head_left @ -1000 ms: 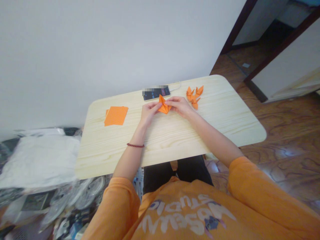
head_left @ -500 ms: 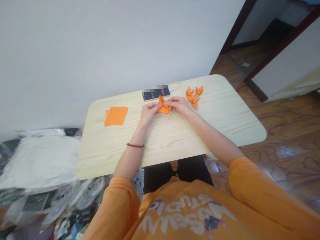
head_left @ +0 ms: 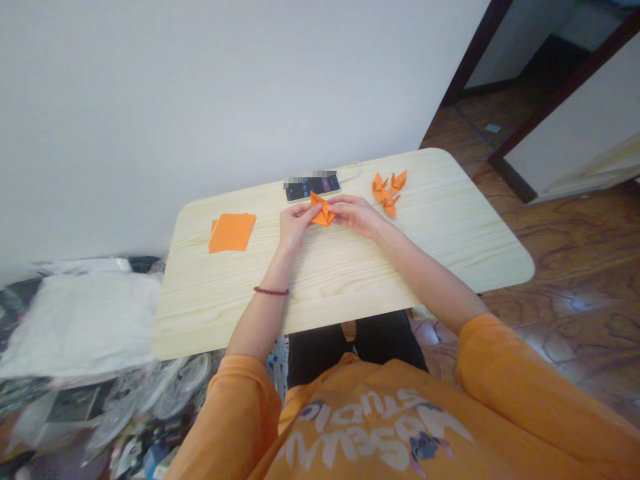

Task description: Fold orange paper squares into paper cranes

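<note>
Both my hands pinch a small, partly folded orange paper piece (head_left: 321, 211) just above the far middle of a light wooden table (head_left: 350, 267). My left hand (head_left: 294, 225) grips its left side with fingertips pressed together. My right hand (head_left: 356, 214) holds its right side the same way. A red bead bracelet (head_left: 271, 291) circles my left wrist. A stack of flat orange paper squares (head_left: 233, 231) lies to the left of my hands.
Finished orange folded figures (head_left: 388, 190) lie to the right of my hands. A dark phone (head_left: 313, 186) with a white cable rests behind them by the white wall. Plastic-wrapped clutter (head_left: 75, 333) fills the floor at left; wooden floor and a doorway are at right.
The folded piece has shifted slightly left and turned between my fingers; its pointed tip now leans more to the left. My hands stay in the same spot.
</note>
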A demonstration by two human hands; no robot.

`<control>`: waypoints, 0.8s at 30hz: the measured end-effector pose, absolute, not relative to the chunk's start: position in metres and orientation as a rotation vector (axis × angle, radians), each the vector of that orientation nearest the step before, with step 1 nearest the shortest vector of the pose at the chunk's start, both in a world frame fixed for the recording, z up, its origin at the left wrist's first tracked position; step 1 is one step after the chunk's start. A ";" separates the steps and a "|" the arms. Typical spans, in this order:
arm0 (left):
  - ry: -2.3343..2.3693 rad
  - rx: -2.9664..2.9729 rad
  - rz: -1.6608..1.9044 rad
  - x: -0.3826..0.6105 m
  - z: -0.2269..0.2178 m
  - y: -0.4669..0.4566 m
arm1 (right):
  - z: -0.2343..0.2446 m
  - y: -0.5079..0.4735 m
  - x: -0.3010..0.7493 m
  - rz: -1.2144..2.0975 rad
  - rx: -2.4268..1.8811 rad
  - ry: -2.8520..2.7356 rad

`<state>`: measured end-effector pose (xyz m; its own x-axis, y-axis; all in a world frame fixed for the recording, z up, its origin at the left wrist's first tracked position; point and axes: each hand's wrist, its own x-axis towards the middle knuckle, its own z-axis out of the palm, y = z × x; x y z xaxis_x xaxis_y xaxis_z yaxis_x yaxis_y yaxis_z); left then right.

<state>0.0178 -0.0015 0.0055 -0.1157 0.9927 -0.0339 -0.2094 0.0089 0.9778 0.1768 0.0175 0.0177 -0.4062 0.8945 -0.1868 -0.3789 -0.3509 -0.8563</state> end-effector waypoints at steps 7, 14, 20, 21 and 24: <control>1.156 1.044 1.480 0.018 0.003 0.000 | 0.028 0.010 0.175 1.944 -0.909 -0.874; 1.171 1.052 1.468 0.019 0.005 -0.002 | 0.028 0.009 0.173 1.950 -0.969 -0.865; 1.195 1.034 1.479 0.020 0.005 -0.002 | 0.026 0.010 0.172 1.917 -1.002 -0.910; 1.202 1.036 1.486 0.020 0.006 -0.002 | 0.025 0.010 0.172 1.917 -1.002 -0.915; 1.218 1.072 1.501 0.020 0.007 -0.003 | 0.024 0.010 0.173 1.932 -0.989 -0.934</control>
